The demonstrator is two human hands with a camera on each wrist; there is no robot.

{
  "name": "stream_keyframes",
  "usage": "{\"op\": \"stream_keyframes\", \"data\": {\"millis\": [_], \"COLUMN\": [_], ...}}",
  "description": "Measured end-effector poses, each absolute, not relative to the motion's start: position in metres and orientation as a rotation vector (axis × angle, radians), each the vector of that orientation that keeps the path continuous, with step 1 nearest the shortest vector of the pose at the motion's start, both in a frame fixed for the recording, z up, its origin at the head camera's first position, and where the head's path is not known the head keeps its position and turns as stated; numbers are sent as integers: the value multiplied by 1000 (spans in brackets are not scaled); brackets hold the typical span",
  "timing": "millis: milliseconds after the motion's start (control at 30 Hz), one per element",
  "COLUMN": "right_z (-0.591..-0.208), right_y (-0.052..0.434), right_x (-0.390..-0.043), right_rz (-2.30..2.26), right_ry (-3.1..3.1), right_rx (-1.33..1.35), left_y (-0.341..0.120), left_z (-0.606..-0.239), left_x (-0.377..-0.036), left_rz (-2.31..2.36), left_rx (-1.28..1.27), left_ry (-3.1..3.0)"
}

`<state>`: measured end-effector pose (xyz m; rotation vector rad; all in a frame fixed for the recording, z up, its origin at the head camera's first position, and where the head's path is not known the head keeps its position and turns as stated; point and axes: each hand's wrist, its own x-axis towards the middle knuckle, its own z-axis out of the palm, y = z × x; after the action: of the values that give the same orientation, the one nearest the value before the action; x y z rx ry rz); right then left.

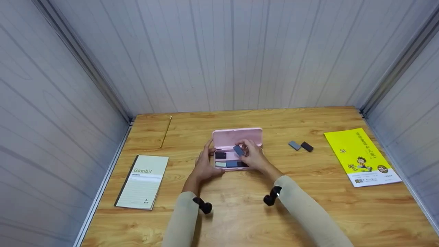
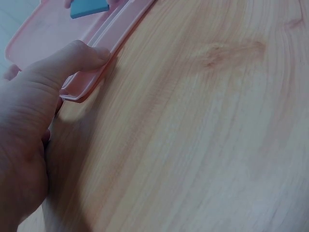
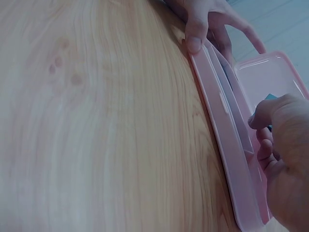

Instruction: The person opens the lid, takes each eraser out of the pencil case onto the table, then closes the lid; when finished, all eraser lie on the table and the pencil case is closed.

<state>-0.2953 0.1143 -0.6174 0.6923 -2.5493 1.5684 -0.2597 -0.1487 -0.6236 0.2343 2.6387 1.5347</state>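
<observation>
The open pink plastic pencil case (image 1: 236,149) lies near the middle of the light wooden table (image 1: 240,212), lid tilted back towards the far wall. The left hand (image 1: 204,164) steadies it at its left end, thumb curled against the near rim and fingers bent round the far side, as the wrist views confirm. The right hand (image 1: 253,156) pinches a small blue-grey rectangular eraser (image 1: 238,150) between thumb and fingertips, held over the case's tray and just clear of it.

The tray already holds a dark block (image 1: 220,155), a pale block (image 1: 220,164) and a blue block (image 1: 232,164); a further dark piece at the right end is partly hidden by the hand, so its extent cannot be confirmed.

Assessment: the step in hand appears to be seating the eraser in the tray. It would be done well by keeping the left hand's brace firm, turning the eraser flat and parallel to the tray walls, and lowering it into the free gap without disturbing its neighbours.

Clearances: a grey eraser (image 1: 294,145) and a black eraser (image 1: 307,146) lie well apart to the right, with open table between. A yellow illustrated booklet (image 1: 362,157) sits near the right edge, a lined "Gambit" notepad (image 1: 142,181) near the left edge, and a thin pencil (image 1: 166,132) at the far left. The panelled walls stand close on three sides.
</observation>
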Motion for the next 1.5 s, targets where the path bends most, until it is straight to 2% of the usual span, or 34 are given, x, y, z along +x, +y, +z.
{"op": "stream_keyframes", "data": {"millis": [67,567,1500], "right_z": [-605,-597,-587], "right_y": [114,138,212], "right_x": [-290,-291,-291], "right_rz": [1602,1753,1589], "right_ry": [-2597,-2660,-2753], "right_rx": [647,539,468], "left_y": [-148,-148,-148], "left_z": [-623,-623,-623], "left_x": [-259,-259,-260], "left_rz": [1536,1512,1512], "left_rx": [229,215,216], "left_ry": [2638,2644,2636]}}
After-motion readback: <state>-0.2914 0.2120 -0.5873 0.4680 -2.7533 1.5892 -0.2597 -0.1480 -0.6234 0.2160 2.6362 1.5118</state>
